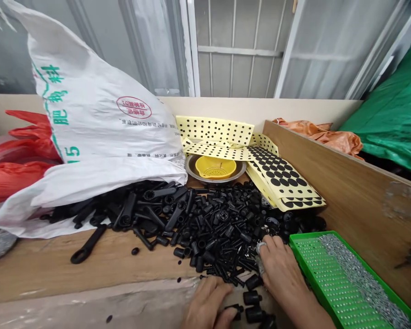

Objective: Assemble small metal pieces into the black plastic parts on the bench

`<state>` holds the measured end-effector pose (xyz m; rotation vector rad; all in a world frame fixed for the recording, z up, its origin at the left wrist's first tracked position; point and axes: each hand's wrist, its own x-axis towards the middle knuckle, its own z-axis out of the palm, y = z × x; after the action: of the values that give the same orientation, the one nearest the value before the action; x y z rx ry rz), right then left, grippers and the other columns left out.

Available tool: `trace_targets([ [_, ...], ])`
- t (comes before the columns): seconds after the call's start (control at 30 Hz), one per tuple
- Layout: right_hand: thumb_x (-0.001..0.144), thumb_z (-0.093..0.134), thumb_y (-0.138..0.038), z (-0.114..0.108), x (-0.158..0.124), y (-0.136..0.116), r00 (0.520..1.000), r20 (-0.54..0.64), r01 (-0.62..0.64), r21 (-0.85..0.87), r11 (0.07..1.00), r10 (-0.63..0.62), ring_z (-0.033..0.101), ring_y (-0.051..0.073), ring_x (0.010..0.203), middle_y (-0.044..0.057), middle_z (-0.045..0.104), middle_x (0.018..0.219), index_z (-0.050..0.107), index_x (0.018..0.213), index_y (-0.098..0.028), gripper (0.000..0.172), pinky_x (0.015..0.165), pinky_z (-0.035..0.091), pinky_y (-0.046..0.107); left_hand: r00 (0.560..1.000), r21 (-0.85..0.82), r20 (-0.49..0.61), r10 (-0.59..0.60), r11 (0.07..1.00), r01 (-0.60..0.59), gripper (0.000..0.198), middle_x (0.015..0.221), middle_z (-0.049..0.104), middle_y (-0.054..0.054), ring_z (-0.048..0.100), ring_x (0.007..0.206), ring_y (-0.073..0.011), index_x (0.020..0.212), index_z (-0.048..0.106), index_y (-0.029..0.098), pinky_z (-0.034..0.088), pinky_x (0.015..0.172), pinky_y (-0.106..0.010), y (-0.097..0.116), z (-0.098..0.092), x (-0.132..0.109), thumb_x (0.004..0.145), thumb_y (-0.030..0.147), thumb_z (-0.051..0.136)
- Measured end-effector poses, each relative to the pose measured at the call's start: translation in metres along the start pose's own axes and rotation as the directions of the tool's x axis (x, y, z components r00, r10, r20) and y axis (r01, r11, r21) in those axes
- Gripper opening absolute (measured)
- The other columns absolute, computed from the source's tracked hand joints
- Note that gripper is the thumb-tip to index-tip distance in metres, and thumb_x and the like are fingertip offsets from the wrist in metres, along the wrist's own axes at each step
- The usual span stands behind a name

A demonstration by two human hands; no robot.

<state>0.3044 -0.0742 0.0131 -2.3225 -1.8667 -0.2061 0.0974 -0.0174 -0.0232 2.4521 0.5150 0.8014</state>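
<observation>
Down at the near edge, the left hand (207, 304) curls its fingers around a small black cylinder (235, 310). Right beside it, the right hand (282, 269) lies flat, fingers spread, on the heap of black plastic parts (205, 224) covering the table (55, 265). Green tray (329, 278) to the right. Further back, a yellow strainer (215, 167) in a steel bowl (192, 169), and the white sack (96, 132) spilling parts.
</observation>
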Motion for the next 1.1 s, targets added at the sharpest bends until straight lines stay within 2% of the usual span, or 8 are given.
trace_targets([
  [0.13,0.056,0.041,0.005,0.002,-0.007,0.008,1.000,-0.022,-0.005,0.071,0.997,0.006,0.053,0.029,0.086,0.012,0.061,0.091,0.057,0.074,-0.016,0.032,0.074,0.045,0.042,1.000,-0.008,0.000,0.002,1.000,-0.002,0.028,0.095,0.065,-0.006,0.061,0.084,-0.0208,0.108,0.057,0.018,0.053,0.075,-0.030,0.005,-0.002,0.019,0.081,0.012,0.056],
  [0.27,0.062,0.040,0.000,0.012,-0.010,0.014,0.999,-0.049,0.022,0.283,0.959,-0.008,0.057,0.023,0.098,0.010,0.063,0.101,0.058,0.089,-0.017,0.036,0.084,0.048,0.034,0.999,-0.034,0.012,-0.051,0.998,0.052,0.037,0.103,0.066,-0.009,0.060,0.090,-0.0242,0.113,0.055,0.015,0.052,0.078,-0.036,0.019,0.008,0.051,0.078,0.008,0.055],
  [0.43,0.069,0.041,-0.008,0.026,-0.017,0.024,0.998,-0.067,0.035,0.429,0.902,-0.007,0.059,0.021,0.108,0.008,0.065,0.113,0.058,0.109,-0.020,0.045,0.091,0.048,0.034,0.999,-0.098,0.018,-0.044,0.994,0.045,0.031,0.089,0.068,-0.009,0.060,0.079,-0.0233,0.104,0.059,0.012,0.051,0.070,-0.035,0.026,0.022,0.079,0.078,0.004,0.045],
  [0.63,0.066,0.044,-0.006,0.026,-0.035,0.027,0.987,-0.157,0.025,0.375,0.927,0.036,0.058,0.024,0.112,0.006,0.062,0.122,0.055,0.119,-0.023,0.057,0.092,0.048,0.035,0.995,-0.030,0.052,0.084,0.996,-0.082,0.031,0.079,0.063,-0.007,0.055,0.071,-0.0202,0.096,0.062,0.015,0.047,0.062,-0.029,0.019,0.014,0.083,0.086,0.006,0.035],
  [0.8,0.065,0.042,-0.005,0.017,-0.039,0.031,0.988,-0.151,0.051,0.269,0.962,-0.010,0.060,0.025,0.109,0.009,0.063,0.120,0.058,0.114,-0.019,0.053,0.092,0.048,0.035,0.977,0.189,0.175,0.121,0.970,-0.154,0.040,0.111,0.058,-0.013,0.049,0.095,-0.0247,0.116,0.054,0.011,0.048,0.082,-0.037,0.014,0.004,0.098,0.081,-0.001,0.039],
  [0.9,0.065,0.040,-0.005,0.013,-0.039,0.034,0.988,-0.154,0.035,0.196,0.980,-0.005,0.061,0.028,0.106,0.016,0.064,0.117,0.059,0.109,-0.011,0.049,0.089,0.050,0.037,0.960,0.362,0.259,0.103,0.911,-0.196,0.045,0.112,0.059,-0.015,0.049,0.095,-0.0294,0.116,0.054,0.007,0.048,0.079,-0.044,0.008,0.010,0.112,0.075,-0.005,0.040],
  [1.0,0.063,0.039,-0.006,0.009,-0.040,0.035,0.991,-0.136,0.029,0.222,0.975,0.002,0.063,0.027,0.103,0.017,0.065,0.113,0.060,0.101,-0.011,0.044,0.088,0.051,0.037,0.963,0.372,0.255,0.088,0.910,-0.182,0.039,0.094,0.062,-0.014,0.050,0.086,-0.0293,0.108,0.060,0.007,0.048,0.074,-0.044,0.003,0.015,0.120,0.078,-0.004,0.038],
  [1.1,0.064,0.038,-0.005,0.000,-0.041,0.034,0.983,-0.184,0.046,0.318,0.947,0.014,0.062,0.024,0.104,0.015,0.065,0.113,0.058,0.103,-0.013,0.044,0.088,0.050,0.033,0.980,0.319,0.184,0.079,0.938,-0.136,0.038,0.097,0.059,-0.013,0.050,0.089,-0.0265,0.115,0.056,0.008,0.047,0.078,-0.042,0.003,0.008,0.116,0.083,0.001,0.036],
])
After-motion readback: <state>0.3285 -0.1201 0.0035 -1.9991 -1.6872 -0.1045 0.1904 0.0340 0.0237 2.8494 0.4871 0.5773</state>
